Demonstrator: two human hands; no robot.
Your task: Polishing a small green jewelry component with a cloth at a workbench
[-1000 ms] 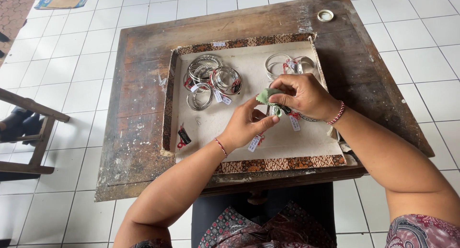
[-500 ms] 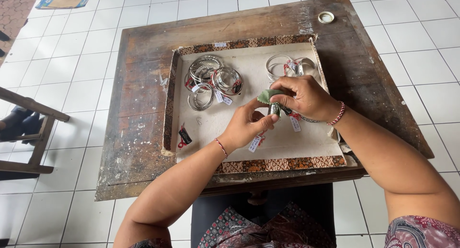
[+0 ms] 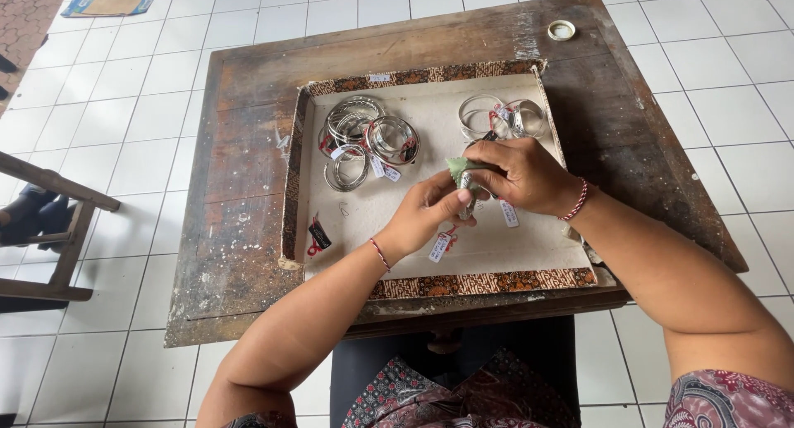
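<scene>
White tiled floor (image 3: 124,130), worn dark wooden table (image 3: 240,229), wooden chair frame (image 3: 58,238) at left, daylight

1 head-worn camera looks steeply down from close above. It frames the wooden table (image 3: 248,188) and surrounding tiled floor (image 3: 124,130).

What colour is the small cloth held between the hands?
Pale green. The cloth shows best in the head view, pinched by the right hand above the tray.
</scene>
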